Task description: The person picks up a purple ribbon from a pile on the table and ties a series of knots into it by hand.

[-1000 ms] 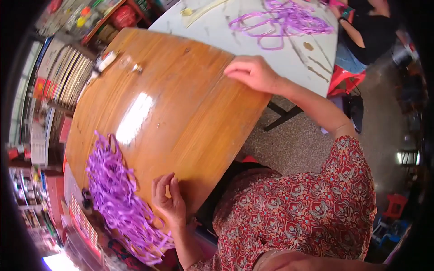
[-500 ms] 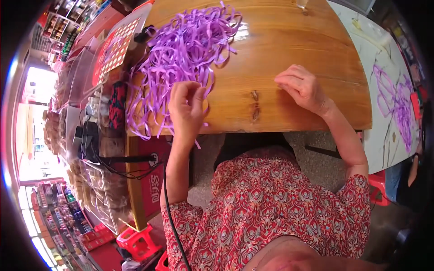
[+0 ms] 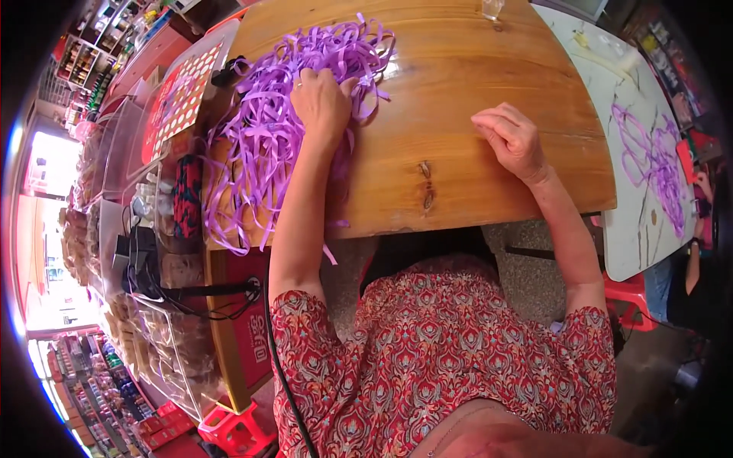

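Observation:
A tangled heap of purple ribbon covers the left side of the wooden table. My left hand reaches onto the upper part of this heap, its fingers curled down and closed on the ribbon; the fingertips are partly hidden. Over the bare wood to the right, my right hand is raised with its fingers pressed together. Whatever may be between those fingertips is too small to make out. A few ribbon ends hang past the table's near edge.
A small clear glass stands at the far edge. To the right, a white marbled table carries more purple ribbon, with another person beside it. Packed goods and a black cable are at my left. Red stools stand below.
My left hand has moved forward from the heap's near side onto its upper part. The right hand stays in nearly the same place, fingers still together. The whole view has shifted slightly.

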Motion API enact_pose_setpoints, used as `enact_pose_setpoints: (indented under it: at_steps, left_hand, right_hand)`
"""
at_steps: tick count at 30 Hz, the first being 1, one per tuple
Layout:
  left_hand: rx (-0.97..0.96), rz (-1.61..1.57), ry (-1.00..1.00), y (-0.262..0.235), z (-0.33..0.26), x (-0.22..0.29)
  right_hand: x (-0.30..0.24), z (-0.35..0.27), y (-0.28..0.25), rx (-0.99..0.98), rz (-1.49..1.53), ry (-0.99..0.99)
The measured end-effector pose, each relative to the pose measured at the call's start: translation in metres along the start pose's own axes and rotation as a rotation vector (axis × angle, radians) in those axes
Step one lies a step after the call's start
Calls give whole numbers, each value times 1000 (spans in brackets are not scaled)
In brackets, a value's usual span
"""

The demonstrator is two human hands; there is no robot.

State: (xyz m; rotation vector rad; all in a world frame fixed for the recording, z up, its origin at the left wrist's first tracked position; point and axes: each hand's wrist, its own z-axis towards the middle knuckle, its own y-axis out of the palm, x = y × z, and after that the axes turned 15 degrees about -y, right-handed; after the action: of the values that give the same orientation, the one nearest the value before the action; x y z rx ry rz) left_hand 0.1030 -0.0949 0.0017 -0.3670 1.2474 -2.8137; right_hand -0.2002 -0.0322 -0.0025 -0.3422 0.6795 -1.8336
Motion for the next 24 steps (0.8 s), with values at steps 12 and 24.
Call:
enact_pose_setpoints:
  at_steps: [12, 24]
  left_hand:
    - [145, -887, -111, -58, 39, 16]
    - [-1156, -1863, -595, -103, -18, 79]
  right_hand:
    - [1, 2, -1, -20, -70, 42]
    - [-21, 42, -15, 316, 349, 351]
